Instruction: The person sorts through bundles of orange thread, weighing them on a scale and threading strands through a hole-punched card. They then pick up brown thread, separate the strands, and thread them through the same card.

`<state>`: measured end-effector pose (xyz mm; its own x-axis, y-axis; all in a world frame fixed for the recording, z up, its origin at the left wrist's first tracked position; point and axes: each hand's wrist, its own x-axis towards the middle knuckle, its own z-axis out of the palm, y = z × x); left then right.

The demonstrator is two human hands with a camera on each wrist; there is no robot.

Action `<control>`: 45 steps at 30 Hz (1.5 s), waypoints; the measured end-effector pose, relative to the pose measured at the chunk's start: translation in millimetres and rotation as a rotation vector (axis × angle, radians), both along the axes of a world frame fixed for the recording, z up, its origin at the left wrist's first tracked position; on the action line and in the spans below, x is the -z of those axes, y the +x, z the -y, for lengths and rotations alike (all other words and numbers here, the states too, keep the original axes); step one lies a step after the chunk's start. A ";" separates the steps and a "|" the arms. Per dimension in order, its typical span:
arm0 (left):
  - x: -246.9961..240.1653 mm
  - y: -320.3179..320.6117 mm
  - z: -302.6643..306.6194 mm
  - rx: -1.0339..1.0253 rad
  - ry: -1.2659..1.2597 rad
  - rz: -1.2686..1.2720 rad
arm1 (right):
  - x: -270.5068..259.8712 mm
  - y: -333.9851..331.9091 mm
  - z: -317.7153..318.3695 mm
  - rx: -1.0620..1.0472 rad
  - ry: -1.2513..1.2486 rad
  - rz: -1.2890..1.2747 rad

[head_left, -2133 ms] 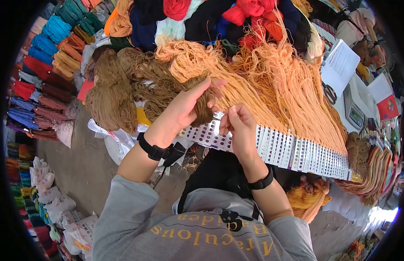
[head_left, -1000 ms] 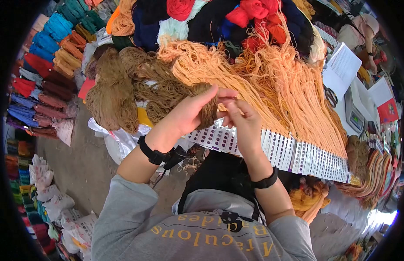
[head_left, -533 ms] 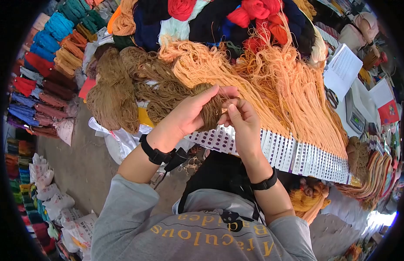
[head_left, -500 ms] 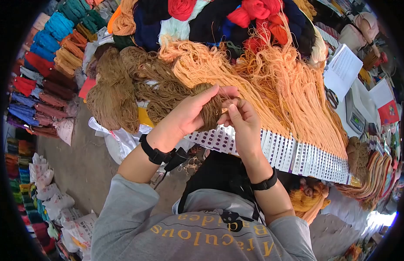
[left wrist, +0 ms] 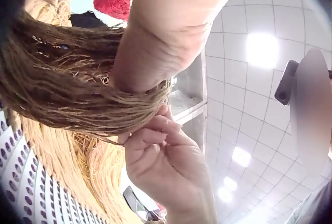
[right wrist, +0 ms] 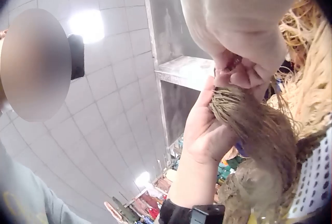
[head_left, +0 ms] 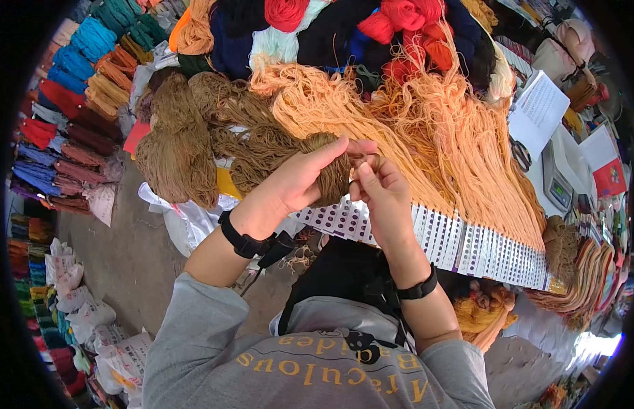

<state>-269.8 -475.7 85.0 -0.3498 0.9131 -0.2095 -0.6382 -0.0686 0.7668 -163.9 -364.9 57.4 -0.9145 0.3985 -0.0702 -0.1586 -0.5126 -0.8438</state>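
My left hand [head_left: 293, 177] holds a brown yarn skein [head_left: 334, 184], its strands running in a loop around the hand. In the left wrist view the brown skein [left wrist: 78, 99] spreads wide from the loop. At the loop's right end, my right hand [head_left: 385, 198] pinches brown yarn strands between thumb and fingers, close to the left fingertips. The right wrist view has the left hand [right wrist: 205, 136] beneath the bundled strands, its fingertips partly hidden behind the right hand. More brown yarn [head_left: 177, 146] lies in heaps to the left.
Long peach yarn hanks [head_left: 460, 136] cover the table, above a row of white dotted cards [head_left: 467, 238] along its front edge. Scissors [head_left: 520, 151], a digital scale [head_left: 559, 180] and an open notebook [head_left: 535, 109] lie at right. Bagged goods [head_left: 92, 313] stand on the floor at left.
Both hands have shifted slightly right, and the right hand has risen to meet the left fingertips at the skein's end. The left hand keeps hold of the skein.
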 end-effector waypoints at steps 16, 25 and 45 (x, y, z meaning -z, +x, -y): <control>-1.7 4.1 -0.2 0.006 0.008 0.042 | -3.6 1.3 5.1 0.038 0.179 0.090; -3.5 2.1 0.4 -0.163 0.006 0.086 | -0.2 1.7 5.5 0.055 0.193 0.038; 17.3 -202.3 174.0 -0.587 -0.085 0.209 | -36.6 148.3 -176.1 0.491 -0.214 -0.570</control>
<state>-472.1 -649.8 67.8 -0.7318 0.5582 -0.3910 -0.6496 -0.3976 0.6481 -15.6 -188.7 94.0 -0.5550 0.7974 0.2367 -0.7886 -0.4139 -0.4547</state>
